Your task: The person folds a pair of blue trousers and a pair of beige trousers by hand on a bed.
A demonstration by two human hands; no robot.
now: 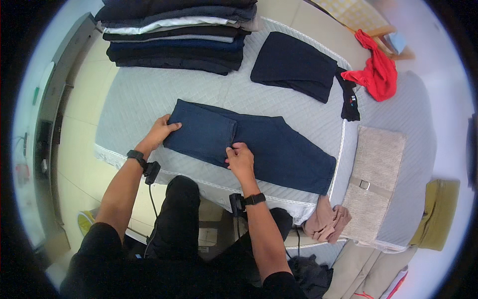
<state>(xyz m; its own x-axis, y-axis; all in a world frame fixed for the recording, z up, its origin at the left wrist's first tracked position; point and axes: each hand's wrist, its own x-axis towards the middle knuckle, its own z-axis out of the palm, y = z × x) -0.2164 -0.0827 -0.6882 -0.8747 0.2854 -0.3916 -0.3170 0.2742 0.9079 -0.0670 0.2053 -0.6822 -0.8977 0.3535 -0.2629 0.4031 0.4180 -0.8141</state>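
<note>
Dark blue trousers lie lengthwise across the pale quilted mattress, their leg end folded back over the middle. At the fold on the left, my left hand grips the cloth, thumb on top and the other fingers partly hidden beneath. My right hand pinches the near corner of the turned-back hem. The wide waist end spreads out to the right, untouched by either hand.
A tall stack of folded dark clothes stands at the far left. Beyond the trousers lies a folded black garment, with a red cloth to its right. A beige knitted piece, a crumpled tan cloth and an olive folded item lie at right.
</note>
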